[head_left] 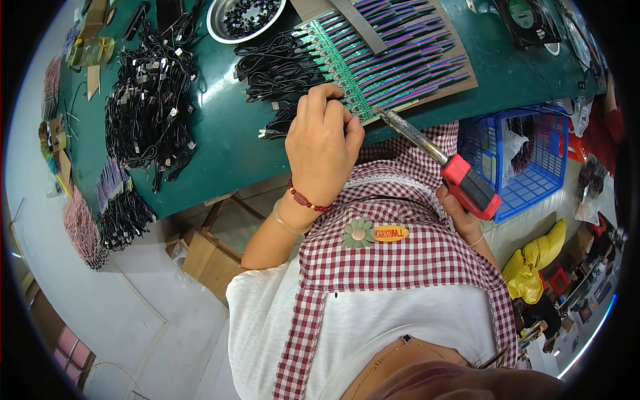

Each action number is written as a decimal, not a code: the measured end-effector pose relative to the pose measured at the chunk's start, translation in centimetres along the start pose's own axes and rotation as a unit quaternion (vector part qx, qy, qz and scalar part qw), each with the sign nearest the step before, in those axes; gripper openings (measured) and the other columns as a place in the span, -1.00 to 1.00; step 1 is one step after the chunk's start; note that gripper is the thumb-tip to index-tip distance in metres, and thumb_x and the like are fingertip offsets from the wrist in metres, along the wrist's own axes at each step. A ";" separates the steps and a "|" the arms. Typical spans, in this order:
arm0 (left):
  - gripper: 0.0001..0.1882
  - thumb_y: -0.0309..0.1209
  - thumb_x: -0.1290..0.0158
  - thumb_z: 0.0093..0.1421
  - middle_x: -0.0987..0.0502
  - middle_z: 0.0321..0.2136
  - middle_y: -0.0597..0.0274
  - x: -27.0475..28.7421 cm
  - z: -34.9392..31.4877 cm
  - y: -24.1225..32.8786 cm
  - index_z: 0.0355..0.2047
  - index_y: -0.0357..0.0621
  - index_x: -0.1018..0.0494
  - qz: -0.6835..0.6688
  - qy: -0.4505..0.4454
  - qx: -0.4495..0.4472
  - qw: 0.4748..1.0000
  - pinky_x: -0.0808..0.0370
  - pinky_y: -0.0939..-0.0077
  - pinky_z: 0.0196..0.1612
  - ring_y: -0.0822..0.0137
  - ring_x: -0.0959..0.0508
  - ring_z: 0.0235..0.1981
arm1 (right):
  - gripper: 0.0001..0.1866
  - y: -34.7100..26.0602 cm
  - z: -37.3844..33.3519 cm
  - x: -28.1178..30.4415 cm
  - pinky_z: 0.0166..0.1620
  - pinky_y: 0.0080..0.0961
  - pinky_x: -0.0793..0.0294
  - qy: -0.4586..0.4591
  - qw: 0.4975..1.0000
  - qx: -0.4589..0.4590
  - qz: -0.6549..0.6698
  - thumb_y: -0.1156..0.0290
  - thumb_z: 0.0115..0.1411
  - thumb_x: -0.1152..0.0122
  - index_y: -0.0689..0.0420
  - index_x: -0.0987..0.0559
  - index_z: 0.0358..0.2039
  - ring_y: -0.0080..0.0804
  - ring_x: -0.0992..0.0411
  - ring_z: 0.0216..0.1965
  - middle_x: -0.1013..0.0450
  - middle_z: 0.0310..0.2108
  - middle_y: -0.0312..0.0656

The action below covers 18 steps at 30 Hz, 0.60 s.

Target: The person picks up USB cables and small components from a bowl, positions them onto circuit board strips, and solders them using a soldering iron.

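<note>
My left hand [321, 143] is closed, its curled fingertips at the near end of a row of green circuit boards [341, 61]. Whatever those fingers pinch is hidden behind them. Black cables [277, 63] fan out leftward from the boards, and several lie right beside my knuckles. Wrapped round the red and black handle of a soldering iron [460, 180] is my right hand [460, 215], close to my apron. The iron's metal shaft slants up to the left, and its tip is at the boards' near corner, next to my left fingers.
A flat metal bar [360, 27] lies across the boards, which rest on a brown sheet [465, 79]. Farther left are a white bowl [212, 25] of small black parts and a heap of black cables [150, 100]. A blue crate [497, 160] stands right of the green table [223, 150].
</note>
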<state>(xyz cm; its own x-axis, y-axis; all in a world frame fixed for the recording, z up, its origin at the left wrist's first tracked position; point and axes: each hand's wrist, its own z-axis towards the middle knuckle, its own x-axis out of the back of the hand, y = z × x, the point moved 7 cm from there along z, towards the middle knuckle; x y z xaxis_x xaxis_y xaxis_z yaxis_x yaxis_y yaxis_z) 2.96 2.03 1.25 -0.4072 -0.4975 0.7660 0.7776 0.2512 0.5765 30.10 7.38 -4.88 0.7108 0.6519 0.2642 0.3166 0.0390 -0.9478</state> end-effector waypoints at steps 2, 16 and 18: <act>-0.82 -0.57 -0.13 -0.19 -0.43 -0.29 0.19 0.0 0.0 0.0 -0.60 -0.20 -0.32 0.000 -0.003 0.001 1.000 -0.43 0.38 -0.37 0.17 -0.47 -0.32 | -0.83 0.3 -0.1 0.0 -0.45 -0.47 -0.36 -0.006 1.000 -0.011 0.004 0.50 -0.13 -0.22 0.24 -0.51 -0.46 -0.30 -0.40 -0.53 -0.42 -0.52 -0.14; -0.84 -0.55 -0.12 -0.15 -0.40 -0.26 0.19 -0.1 0.1 0.0 -0.57 -0.18 -0.33 0.013 -0.029 0.004 0.999 -0.43 0.36 -0.35 0.16 -0.45 -0.28 | -0.82 0.2 -0.5 -0.6 -0.45 -0.52 -0.26 -0.040 0.998 0.014 -0.039 0.35 0.02 -0.20 0.18 -0.46 -0.43 -0.45 -0.31 -0.53 -0.35 -0.53 -0.26; -0.84 -0.55 -0.11 -0.15 -0.40 -0.25 0.18 -0.1 0.1 0.1 -0.57 -0.18 -0.33 0.010 -0.030 0.004 0.999 -0.43 0.36 -0.35 0.15 -0.45 -0.28 | -0.80 0.4 -0.6 -0.1 -0.54 -0.47 -0.26 -0.015 0.999 -0.008 -0.027 0.33 -0.07 -0.27 0.17 -0.48 -0.51 -0.32 -0.34 -0.60 -0.36 -0.57 -0.20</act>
<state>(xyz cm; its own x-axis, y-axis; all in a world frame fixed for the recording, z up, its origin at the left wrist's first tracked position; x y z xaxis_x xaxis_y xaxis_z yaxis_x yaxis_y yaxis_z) 2.96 2.19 1.26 -0.4195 -0.4407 0.7936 0.7825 0.2677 0.5622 30.50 6.89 -5.22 0.6735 0.6710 0.3101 0.3652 0.0626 -0.9288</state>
